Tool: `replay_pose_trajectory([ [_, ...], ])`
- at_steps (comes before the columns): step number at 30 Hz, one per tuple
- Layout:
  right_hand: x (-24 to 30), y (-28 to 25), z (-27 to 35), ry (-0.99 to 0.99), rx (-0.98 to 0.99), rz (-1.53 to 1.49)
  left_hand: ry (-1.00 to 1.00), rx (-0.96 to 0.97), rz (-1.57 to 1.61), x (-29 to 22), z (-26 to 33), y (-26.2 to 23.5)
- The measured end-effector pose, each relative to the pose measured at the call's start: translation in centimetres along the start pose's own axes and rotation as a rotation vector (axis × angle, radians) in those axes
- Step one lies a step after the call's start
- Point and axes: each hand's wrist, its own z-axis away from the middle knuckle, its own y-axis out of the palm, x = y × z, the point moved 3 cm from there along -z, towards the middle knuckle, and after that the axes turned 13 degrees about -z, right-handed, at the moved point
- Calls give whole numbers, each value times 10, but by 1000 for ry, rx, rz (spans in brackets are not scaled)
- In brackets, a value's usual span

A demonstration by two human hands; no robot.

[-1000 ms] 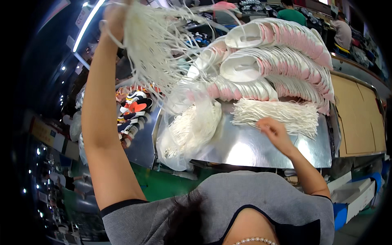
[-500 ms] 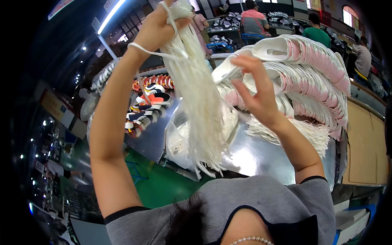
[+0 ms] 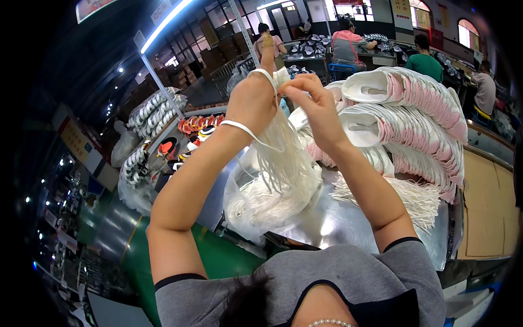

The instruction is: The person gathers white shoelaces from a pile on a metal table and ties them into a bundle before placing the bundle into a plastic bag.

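Note:
A hanging bundle of white shoelaces (image 3: 280, 158) is gripped near its top by my left hand (image 3: 251, 103), raised in front of me with one finger pointing up. One lace passes over this hand, and a loop hangs around the wrist. My right hand (image 3: 315, 103) is beside it, thumb and fingers pinched together at the top of the bundle, apparently on a lace; the exact hold is partly hidden. Below, the lace ends hang over a clear plastic bag (image 3: 237, 210) containing more white laces.
Stacked white-and-pink shoe uppers (image 3: 414, 120) fill the right of the metal table (image 3: 338, 218), beside a pile of laces (image 3: 419, 201). Colourful shoe parts (image 3: 199, 125) and bagged white pieces (image 3: 158, 114) are at left. Several people sit or stand at far tables.
My left hand has come down and right with the bundle, its ends now over the bag. My right hand has moved left and up, closing from spread fingers into a pinch beside it.

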Motion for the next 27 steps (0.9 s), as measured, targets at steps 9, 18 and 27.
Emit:
replay_pose_trajectory([
  [9,-2,8,-4,-92,49,223,-121,83,125,-4,1,19],
  [18,13,20,31,285,561,-109,-519,-91,860,75,12,89],
  [27,22,-42,123,177,984,418,-592,-415,1037,128,-15,42],
])
